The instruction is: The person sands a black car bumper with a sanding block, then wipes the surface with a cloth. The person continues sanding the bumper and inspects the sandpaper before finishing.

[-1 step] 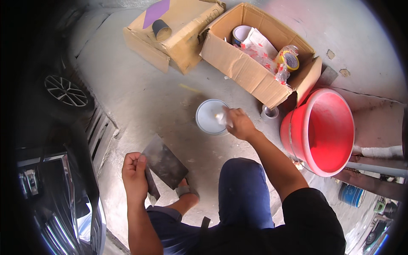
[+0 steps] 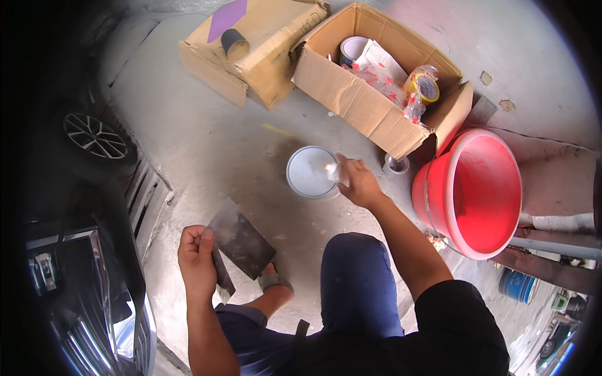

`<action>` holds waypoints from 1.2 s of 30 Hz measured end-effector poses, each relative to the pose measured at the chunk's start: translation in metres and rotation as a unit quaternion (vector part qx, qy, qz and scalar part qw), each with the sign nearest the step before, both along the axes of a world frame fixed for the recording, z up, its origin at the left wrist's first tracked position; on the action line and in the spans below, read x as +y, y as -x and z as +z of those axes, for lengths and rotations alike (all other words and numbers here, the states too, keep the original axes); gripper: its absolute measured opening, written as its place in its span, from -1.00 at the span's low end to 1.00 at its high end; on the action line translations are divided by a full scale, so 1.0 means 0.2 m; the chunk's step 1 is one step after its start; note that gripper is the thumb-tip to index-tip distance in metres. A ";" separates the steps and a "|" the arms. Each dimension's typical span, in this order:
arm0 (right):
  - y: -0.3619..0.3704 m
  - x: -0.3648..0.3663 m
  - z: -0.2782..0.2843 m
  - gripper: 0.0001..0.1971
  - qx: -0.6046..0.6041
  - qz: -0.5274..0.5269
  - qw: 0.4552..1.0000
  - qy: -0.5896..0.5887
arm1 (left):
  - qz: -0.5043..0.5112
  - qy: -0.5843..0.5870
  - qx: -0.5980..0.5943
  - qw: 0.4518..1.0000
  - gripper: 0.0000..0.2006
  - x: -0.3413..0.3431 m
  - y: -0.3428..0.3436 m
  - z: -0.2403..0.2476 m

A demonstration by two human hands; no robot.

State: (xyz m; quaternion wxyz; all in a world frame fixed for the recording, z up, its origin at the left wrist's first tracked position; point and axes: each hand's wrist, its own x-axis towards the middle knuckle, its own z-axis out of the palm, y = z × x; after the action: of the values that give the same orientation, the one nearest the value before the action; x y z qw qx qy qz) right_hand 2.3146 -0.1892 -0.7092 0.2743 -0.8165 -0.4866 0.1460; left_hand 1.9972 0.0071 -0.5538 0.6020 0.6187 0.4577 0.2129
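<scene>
My left hand (image 2: 197, 263) is closed on a thin, dark grey sheet (image 2: 243, 240), with thumb on top. The sheet looks folded: a broad panel slants away to the right, and a narrower flap hangs below my fingers. My right hand (image 2: 362, 183) reaches out over the floor, closed round a small white thing (image 2: 333, 172) with a yellowish tip, blurred so that its kind is unclear. It is above the right side of a round can with a pale, whitish-grey top (image 2: 307, 172). Whether it touches that top I cannot tell.
Ahead stand a closed cardboard box (image 2: 266, 72) with a dark tube (image 2: 234, 45) on it and an open carton (image 2: 351, 94) holding tape rolls and plastic wrap. A red tub (image 2: 433, 188) and a tape roll (image 2: 396, 165) lie right. A dark car (image 2: 81, 269) stands left.
My right hand and the white thing have shifted slightly right across the can top. My left hand holds the sheet as before; the whole view has slid a little.
</scene>
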 end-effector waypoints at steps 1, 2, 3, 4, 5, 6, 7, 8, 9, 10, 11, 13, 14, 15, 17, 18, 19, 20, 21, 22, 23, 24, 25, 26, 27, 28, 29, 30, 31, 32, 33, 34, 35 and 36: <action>-0.02 -0.08 -0.03 -0.24 0.001 -0.043 0.999 0.009 | -0.007 -0.007 -0.001 1.000 -0.94 0.00 -0.01 0.00; -0.03 -0.18 -0.11 -0.23 0.003 -0.084 0.996 0.018 | -0.013 -0.014 -0.001 1.000 -0.94 0.00 -0.02 0.00; -0.03 -0.28 -0.19 -0.23 0.004 -0.127 0.991 0.027 | -0.021 -0.021 -0.001 1.000 -0.94 0.00 -0.03 -0.01; -0.02 -0.39 -0.31 -0.21 0.005 -0.158 0.986 0.048 | -0.022 -0.023 0.004 0.999 -0.93 0.00 -0.05 -0.01; 0.01 -0.51 -0.46 -0.19 0.006 -0.189 0.980 0.069 | -0.029 -0.022 0.006 0.999 -0.93 0.00 -0.07 -0.02; 0.04 -0.60 -0.59 -0.18 0.009 -0.218 0.972 0.089 | -0.035 -0.021 0.009 0.999 -0.93 0.00 -0.08 -0.02; 0.07 -0.67 -0.67 -0.14 0.054 -0.249 0.949 0.187 | -0.040 -0.021 0.013 0.999 -0.93 0.00 -0.09 -0.03; 0.11 -0.71 -0.74 -0.14 0.080 -0.268 0.933 0.227 | -0.041 -0.031 0.014 0.999 -0.92 0.00 -0.10 -0.05; 0.15 -0.76 -0.79 -0.13 0.104 -0.287 0.914 0.266 | -0.042 -0.042 0.014 0.998 -0.90 0.00 -0.11 -0.07; 0.19 -0.79 -0.83 -0.13 0.109 -0.300 0.910 0.265 | -0.043 -0.053 0.014 0.998 -0.89 0.00 -0.12 -0.09; 0.23 -0.82 -0.87 -0.14 0.113 -0.313 0.905 0.264 | -0.050 -0.058 0.013 0.997 -0.89 0.00 -0.12 -0.09; 0.27 -0.86 -0.95 -0.15 0.099 -0.341 0.905 0.235 | -0.062 -0.066 0.009 0.996 -0.89 -0.01 -0.13 -0.10; 0.29 -0.88 -1.00 -0.15 0.080 -0.355 0.908 0.206 | -0.066 -0.064 0.007 0.996 -0.89 -0.02 -0.15 -0.10; 0.29 -0.86 -0.98 -0.15 0.060 -0.366 0.912 0.177 | -0.065 -0.062 0.003 0.996 -0.89 -0.02 -0.15 -0.10; 0.26 -0.82 -0.95 -0.30 0.005 -0.373 0.922 0.101 | -0.065 -0.057 0.001 0.996 -0.89 -0.02 -0.16 -0.09; 0.22 -0.78 -0.91 -0.34 0.024 -0.372 0.926 0.067 | -0.066 -0.055 0.002 0.996 -0.89 -0.01 -0.16 -0.09; 0.18 -0.74 -0.87 -0.39 0.043 -0.370 0.928 0.033 | -0.066 -0.052 0.002 0.996 -0.90 -0.01 -0.15 -0.08; 0.15 -0.68 -0.83 -0.48 0.024 -0.339 0.940 -0.027 | -0.067 -0.045 -0.002 0.997 -0.90 -0.01 -0.14 -0.08; 0.11 -0.59 -0.71 -0.55 0.088 -0.318 0.943 -0.041 | -0.063 -0.048 -0.002 0.997 -0.91 -0.01 -0.14 -0.08; 0.08 -0.49 -0.61 -0.56 0.110 -0.299 0.947 -0.045 | -0.061 -0.050 -0.001 0.997 -0.91 -0.01 -0.14 -0.08; 0.06 -0.39 -0.53 -0.57 0.132 -0.281 0.949 -0.049 | -0.059 -0.053 -0.001 0.997 -0.92 -0.02 -0.14 -0.08; 0.04 -0.31 -0.46 -0.57 0.167 -0.264 0.948 -0.065 | -0.060 -0.054 -0.001 0.997 -0.92 -0.03 -0.15 -0.07; 0.02 -0.23 -0.42 -0.58 0.201 -0.247 0.944 -0.082 | -0.063 -0.054 -0.002 0.997 -0.92 -0.03 -0.16 -0.05; 0.00 -0.16 -0.43 -0.57 0.212 -0.234 0.944 -0.094 | -0.065 -0.055 -0.002 0.996 -0.93 -0.03 -0.16 -0.04; -0.01 -0.10 -0.40 -0.56 0.213 -0.235 0.944 -0.085 | -0.069 -0.055 0.001 0.996 -0.93 -0.03 -0.16 -0.04; -0.01 -0.03 -0.35 -0.55 0.215 -0.235 0.945 -0.076 | -0.072 -0.054 0.005 0.996 -0.93 -0.02 -0.14 -0.04; -0.01 0.01 -0.33 -0.54 0.217 -0.236 0.945 -0.067 | -0.076 -0.052 0.009 0.996 -0.92 -0.01 -0.13 -0.05; -0.01 0.04 -0.33 -0.52 0.207 -0.241 0.947 -0.049 | -0.076 -0.052 0.012 0.996 -0.92 -0.01 -0.13 -0.05; -0.01 0.07 -0.34 -0.50 0.198 -0.246 0.948 -0.031 | -0.077 -0.051 0.014 0.996 -0.92 -0.01 -0.13 -0.05; -0.02 0.08 -0.35 -0.48 0.188 -0.252 0.949 -0.013 | -0.078 -0.051 0.017 0.996 -0.92 -0.01 -0.12 -0.04; -0.02 0.10 -0.36 -0.46 0.181 -0.259 0.949 -0.004 | -0.076 -0.053 0.018 0.996 -0.92 -0.01 -0.13 -0.05; -0.03 0.11 -0.38 -0.45 0.174 -0.266 0.948 0.005 | -0.076 -0.055 0.019 0.995 -0.92 -0.02 -0.13 -0.05; -0.03 0.11 -0.40 -0.44 0.167 -0.274 0.947 0.013 | -0.076 -0.057 0.020 0.995 -0.92 -0.02 -0.13 -0.05; -0.04 0.12 -0.41 -0.42 0.188 -0.280 0.941 0.017 | -0.078 -0.061 0.023 0.995 -0.92 -0.01 -0.13 -0.05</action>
State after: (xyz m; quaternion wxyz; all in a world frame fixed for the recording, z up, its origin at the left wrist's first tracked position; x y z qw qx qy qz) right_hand 2.3229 -0.1661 -0.7902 0.3768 -0.8820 -0.1754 0.2222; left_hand 2.0232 0.0043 -0.5640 0.5677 0.6927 0.4076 0.1783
